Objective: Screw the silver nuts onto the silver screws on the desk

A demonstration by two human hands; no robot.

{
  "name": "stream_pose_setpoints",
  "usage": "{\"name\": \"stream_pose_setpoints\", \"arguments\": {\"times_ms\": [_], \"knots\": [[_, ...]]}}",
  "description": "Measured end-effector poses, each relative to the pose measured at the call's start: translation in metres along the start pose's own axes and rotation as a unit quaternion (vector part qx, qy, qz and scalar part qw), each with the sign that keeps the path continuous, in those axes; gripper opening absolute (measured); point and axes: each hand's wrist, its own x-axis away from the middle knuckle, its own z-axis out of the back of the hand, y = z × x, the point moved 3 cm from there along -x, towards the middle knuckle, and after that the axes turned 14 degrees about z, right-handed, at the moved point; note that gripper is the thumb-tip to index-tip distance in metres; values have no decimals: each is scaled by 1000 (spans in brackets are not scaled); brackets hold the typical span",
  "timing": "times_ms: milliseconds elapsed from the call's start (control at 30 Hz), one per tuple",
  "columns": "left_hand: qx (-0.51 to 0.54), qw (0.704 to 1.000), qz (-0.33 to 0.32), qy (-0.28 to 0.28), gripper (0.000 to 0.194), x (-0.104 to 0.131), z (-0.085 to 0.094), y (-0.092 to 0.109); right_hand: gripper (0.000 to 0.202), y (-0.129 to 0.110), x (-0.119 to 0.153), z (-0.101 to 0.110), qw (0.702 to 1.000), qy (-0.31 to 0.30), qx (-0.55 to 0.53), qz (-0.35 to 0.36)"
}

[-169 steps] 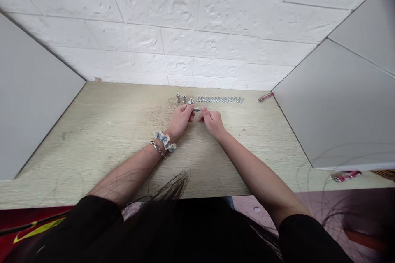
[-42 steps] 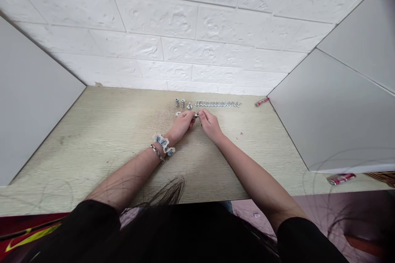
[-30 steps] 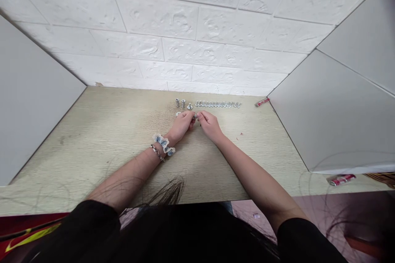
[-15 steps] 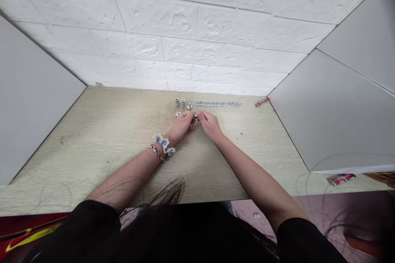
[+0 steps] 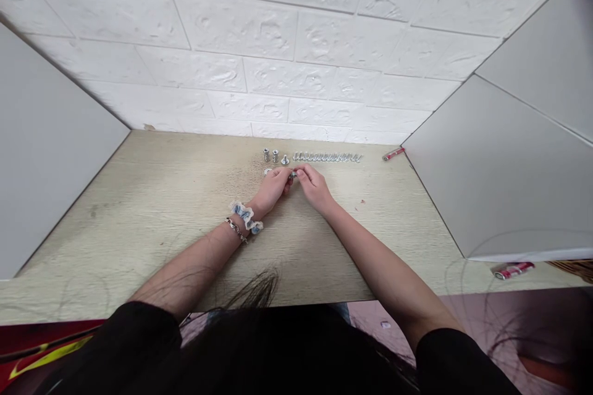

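My left hand [image 5: 277,187] is closed on a small metal part [image 5: 293,175], its thumb and fingers pinched together. From the right, my right hand [image 5: 314,187] pinches the same part at its other side, fingertips almost touching the left ones. Just behind the hands stand two metal fittings [image 5: 275,156] and a screw with a round base [image 5: 285,160]. A row of several small screws [image 5: 327,157] runs to the right of them. Partly covered by my left hand, a round metal piece [image 5: 267,171] lies on the wooden table [image 5: 185,173].
A red battery [image 5: 393,154] lies at the back right by the grey panel [image 5: 500,160]. Another red battery [image 5: 514,270] is near the front right edge, beside a wicker item [image 5: 574,268]. A white brick-patterned wall [image 5: 269,77] closes the back.
The fingers of my right hand have shifted slightly around the small metal part. Otherwise both hands stay in place.
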Motion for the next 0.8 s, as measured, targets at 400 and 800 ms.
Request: {"name": "stream_pose_setpoints", "arguments": {"times_ms": [400,800], "knots": [[-5,1000,4,6,28,0,0,0,26,1,0,-1,1000,-2,8,11],[8,1000,16,4,28,1,-1,2,30,1,-1,-1,1000,-12,11,9]]}}
